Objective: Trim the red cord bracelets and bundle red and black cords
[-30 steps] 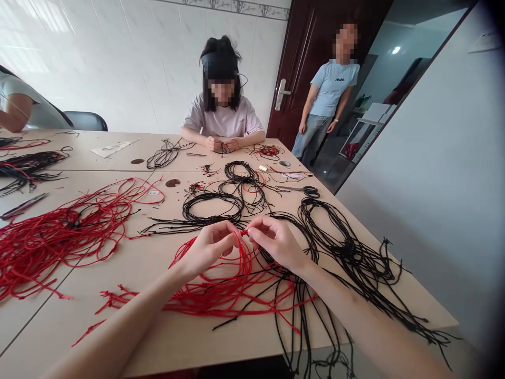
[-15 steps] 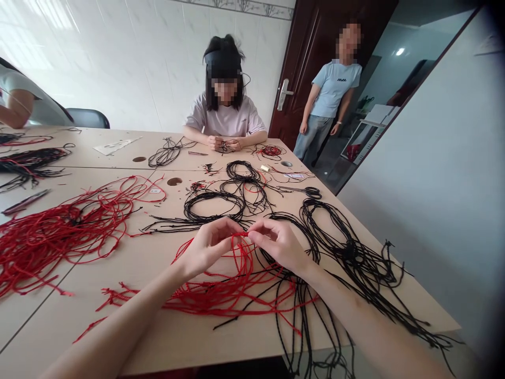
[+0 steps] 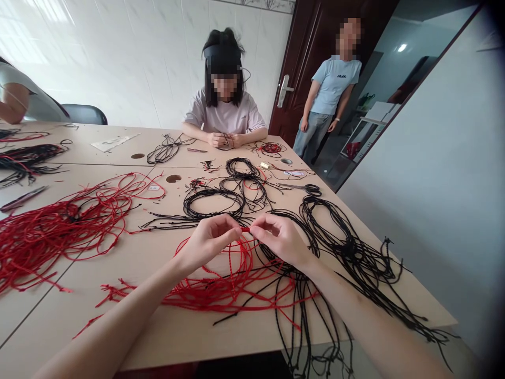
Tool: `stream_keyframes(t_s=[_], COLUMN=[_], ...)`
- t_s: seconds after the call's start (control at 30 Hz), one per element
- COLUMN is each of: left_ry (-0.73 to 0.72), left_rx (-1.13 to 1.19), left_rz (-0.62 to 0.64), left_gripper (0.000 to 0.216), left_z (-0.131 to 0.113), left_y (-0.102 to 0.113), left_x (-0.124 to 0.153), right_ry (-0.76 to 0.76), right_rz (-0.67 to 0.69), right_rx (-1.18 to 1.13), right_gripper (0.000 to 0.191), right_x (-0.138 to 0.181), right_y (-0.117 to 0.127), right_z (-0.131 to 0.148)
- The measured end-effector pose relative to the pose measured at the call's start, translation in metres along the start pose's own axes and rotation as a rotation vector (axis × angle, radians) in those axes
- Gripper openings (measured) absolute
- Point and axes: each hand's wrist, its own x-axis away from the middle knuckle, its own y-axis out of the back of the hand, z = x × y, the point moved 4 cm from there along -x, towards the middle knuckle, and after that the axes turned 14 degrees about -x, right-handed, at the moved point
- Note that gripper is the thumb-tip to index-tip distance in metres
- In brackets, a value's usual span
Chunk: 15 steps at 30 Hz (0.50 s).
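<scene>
Both my hands meet above the table's near middle, pinching one red cord (image 3: 245, 229) between them. My left hand (image 3: 207, 243) is closed, thumb and forefinger on the cord's left side. My right hand (image 3: 281, 241) is closed too, gripping the same cord from the right. Below them lies a loose bundle of red cords (image 3: 221, 287) that trails from the pinched one. Black cords (image 3: 347, 252) spread beside and under my right wrist.
A big tangle of red cords (image 3: 59, 226) covers the left of the wooden table (image 3: 158, 326). Coiled black cords (image 3: 215, 202) and scissors (image 3: 305, 188) lie farther back. A person sits opposite handling cord (image 3: 224, 113); another stands by the door (image 3: 329, 89). A sleeve (image 3: 16, 102) shows far left.
My hands have stayed together on the red cord, shifting slightly and working it between the fingertips. The view has tilted a little.
</scene>
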Motion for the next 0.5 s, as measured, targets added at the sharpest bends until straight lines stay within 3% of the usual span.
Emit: stream_keyframes(t_s=[0.17,0.3,0.43,0.5], left_ry=[0.027,-0.035,-0.161,-0.154], left_rx=[0.138,0.407,0.876,0.964], left_rz=[0.034,-0.051,-0.229,-0.246], left_gripper=[0.018,0.018,0.015,0.016], left_z=[0.000,-0.006,-0.008,-0.005], left_y=[0.005,0.032,0.062,0.064], left_x=[-0.001,-0.001,0.000,-0.001], right_ry=[-0.100,-0.202,-0.125,-0.071], right_rz=[0.041,0.061,0.009,-0.031], right_rx=[-0.140,-0.417,-0.544,-0.603], right_gripper=[0.017,0.026,0.025,0.019], right_x=[0.001,-0.001,-0.004,-0.005], right_y=[-0.001,0.010,0.032,0.043], right_z=[-0.003,-0.001,0.013,0.021])
